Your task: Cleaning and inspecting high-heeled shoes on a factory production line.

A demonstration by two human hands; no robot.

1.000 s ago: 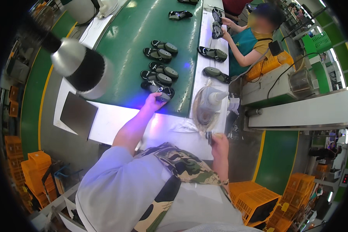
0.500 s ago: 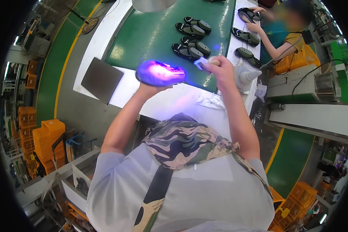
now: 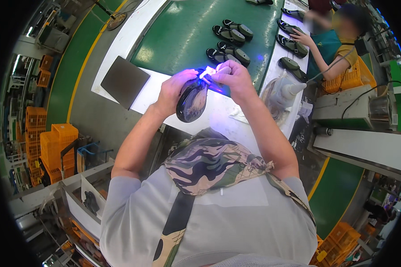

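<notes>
Gripping one dark sandal [image 3: 192, 104], the left hand [image 3: 171, 91] wraps its fingers round the side while the right hand [image 3: 236, 80], fingertips pinched narrow, holds one small pale piece [image 3: 208, 73] at its far end; a steady left grip and light, even pressure should serve best. Beyond the fingers, four belt sandals [image 3: 228, 34] and a cut-off fifth [image 3: 259, 2] lie on the green belt [image 3: 173, 44]; to their right are one bottle [image 3: 285, 92] and four ledge sandals [image 3: 292, 46].
</notes>
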